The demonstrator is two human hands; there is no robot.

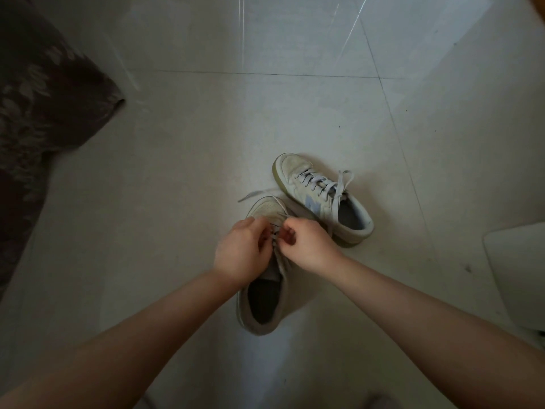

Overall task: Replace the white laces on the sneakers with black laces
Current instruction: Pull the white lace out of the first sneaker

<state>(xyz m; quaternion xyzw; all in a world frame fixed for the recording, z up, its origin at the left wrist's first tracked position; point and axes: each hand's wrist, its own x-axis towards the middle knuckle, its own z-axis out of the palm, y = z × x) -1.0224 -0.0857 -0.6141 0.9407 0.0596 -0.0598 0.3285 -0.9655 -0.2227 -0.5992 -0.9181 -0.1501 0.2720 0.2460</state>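
Both your hands sit over the near sneaker: the left hand and right hand each have fingers curled in at the eyelet rows, pinching the white lace between them. That lace is soft, flat and light, so it should give no resistance except where it binds in the eyelets; I would take it close to the eyelet, right at the crossing, and draw it out a row at a time instead of yanking the loose end that trails past the toe. The shoe itself looks light and will likely slide on smooth tile, so keep one hand braced on the upper while the other pulls.

Just beyond it, touching or nearly so, the far sneaker lies with its lace threaded and ends untied. Both rest on the floor, toward its middle. No black laces are in view. A dark patterned cloth lies at the left edge, a pale object at the right.
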